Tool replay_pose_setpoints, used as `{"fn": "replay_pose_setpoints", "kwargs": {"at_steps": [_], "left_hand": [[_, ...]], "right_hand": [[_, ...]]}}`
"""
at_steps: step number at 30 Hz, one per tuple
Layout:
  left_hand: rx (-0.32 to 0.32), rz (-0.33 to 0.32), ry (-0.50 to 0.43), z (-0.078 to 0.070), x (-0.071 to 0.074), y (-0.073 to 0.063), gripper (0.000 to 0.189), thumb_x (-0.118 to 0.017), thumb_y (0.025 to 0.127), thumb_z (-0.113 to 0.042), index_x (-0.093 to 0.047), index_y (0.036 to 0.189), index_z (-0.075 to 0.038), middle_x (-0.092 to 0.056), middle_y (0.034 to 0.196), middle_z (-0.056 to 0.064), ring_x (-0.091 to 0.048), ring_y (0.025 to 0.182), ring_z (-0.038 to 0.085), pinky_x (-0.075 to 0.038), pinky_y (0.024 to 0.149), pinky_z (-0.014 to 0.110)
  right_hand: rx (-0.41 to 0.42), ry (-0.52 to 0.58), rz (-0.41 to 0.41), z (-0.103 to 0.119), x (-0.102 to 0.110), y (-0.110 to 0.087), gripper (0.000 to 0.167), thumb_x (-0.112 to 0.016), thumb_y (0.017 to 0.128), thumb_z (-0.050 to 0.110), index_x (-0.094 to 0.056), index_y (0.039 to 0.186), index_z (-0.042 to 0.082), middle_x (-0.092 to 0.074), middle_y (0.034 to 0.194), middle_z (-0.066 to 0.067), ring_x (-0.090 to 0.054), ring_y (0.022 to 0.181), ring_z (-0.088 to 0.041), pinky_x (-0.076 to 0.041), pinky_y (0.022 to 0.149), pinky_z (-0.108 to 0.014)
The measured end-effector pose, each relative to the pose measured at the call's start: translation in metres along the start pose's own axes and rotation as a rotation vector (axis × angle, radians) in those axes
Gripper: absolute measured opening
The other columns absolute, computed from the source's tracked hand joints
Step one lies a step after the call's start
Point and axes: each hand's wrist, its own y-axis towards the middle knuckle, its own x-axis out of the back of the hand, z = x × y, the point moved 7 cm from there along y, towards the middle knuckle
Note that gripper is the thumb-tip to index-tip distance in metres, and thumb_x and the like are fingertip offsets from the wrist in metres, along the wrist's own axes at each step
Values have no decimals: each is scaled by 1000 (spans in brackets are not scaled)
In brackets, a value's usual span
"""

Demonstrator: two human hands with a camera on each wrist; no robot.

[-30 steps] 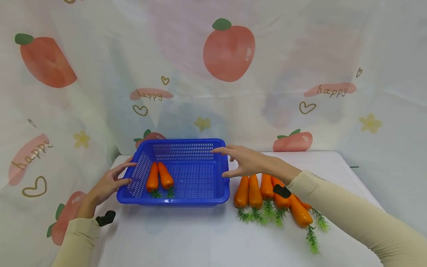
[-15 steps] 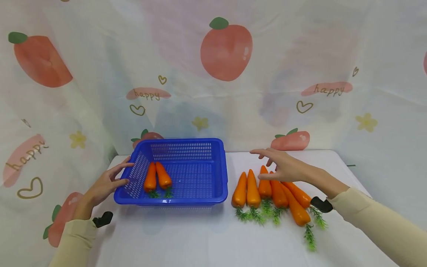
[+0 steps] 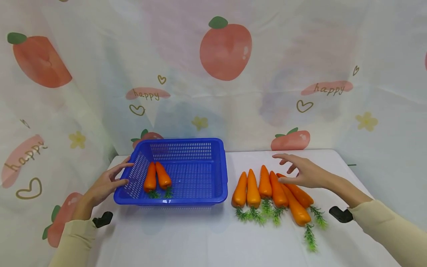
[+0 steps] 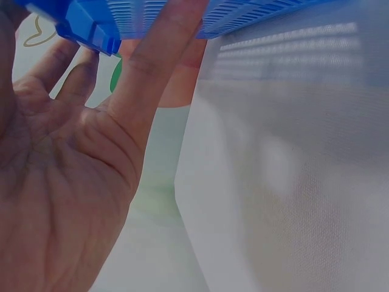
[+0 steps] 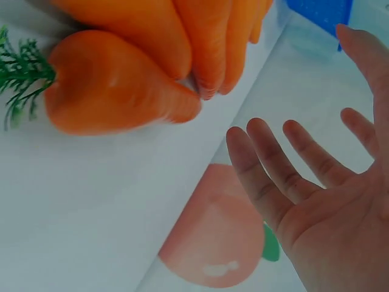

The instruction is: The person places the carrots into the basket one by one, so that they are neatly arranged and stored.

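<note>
My left hand (image 3: pixel 102 185) rests at the left end of a blue plastic basket (image 3: pixel 200 201), its index finger and thumb reaching onto the rim. In the left wrist view, the palm is beside the basket's underside and the fingers are fairly straight. Two orange carrots (image 3: pixel 150 178) with green leafy tops lie inside the basket at its left. To the right, several more carrots (image 3: pixel 239 193) lie on the white table, tips pointing away from me. Above and behind the rightmost carrot (image 3: pixel 301 196) hovers my right hand (image 3: pixel 305 172), holding nothing, fingers spread apart from the thumb.
A white cloth covers the table (image 3: pixel 186 237). Close behind it hangs a curtain (image 3: pixel 230 111) printed with fruit, hearts and flowers, and it also runs along the left side. The basket's right wall stands near the leftmost loose carrot.
My right hand has moved right, from the basket's right rim over to the far right carrots. The left hand has stayed at the basket's left rim. The carrots have not moved.
</note>
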Motion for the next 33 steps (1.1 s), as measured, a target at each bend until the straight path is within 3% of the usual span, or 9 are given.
{"fn": "replay_pose_setpoints", "kwargs": {"at_steps": [6,10,16,25,33], "left_hand": [[-1,-2,2,-1,1,0,62,-65,100,-17,-40,156,-8,-5,173,8,-14,149,59,-58,93,48],[-11,-1,21,-2,1,0,62,-64,100,-17,-40,156,-8,-5,173,9,-12,149,60,-57,95,52],[-23,8,2,1,1,1,60,-64,101,-15,-40,156,-8,-6,173,9,-12,149,60,-56,95,54],[-27,4,1,-2,-1,0,60,-64,100,-15,-40,155,-7,-6,173,10,-10,149,60,-53,95,62],[-28,9,-3,-3,-1,0,60,-63,101,-15,-40,155,-7,-5,173,10,-9,149,60,-50,97,66]], "right_hand": [[-104,97,96,-23,-9,-12,73,-80,90,34,-45,150,12,-64,128,-19,-71,91,-19,-61,76,-34],[-176,218,201,-41,-19,-18,71,-77,93,30,-42,151,10,-56,134,-29,-70,95,-24,-61,76,-33],[-281,355,334,-59,-32,-27,68,-72,97,21,-37,153,7,-50,135,-30,-68,101,-31,-62,75,-39],[-381,370,426,-69,-41,-35,64,-72,96,18,-41,153,15,-51,136,-24,-61,105,-33,-58,74,-40],[-413,380,438,-71,-45,-37,66,-72,95,15,-42,155,15,-50,136,-25,-61,96,-30,-60,68,-41]]}}
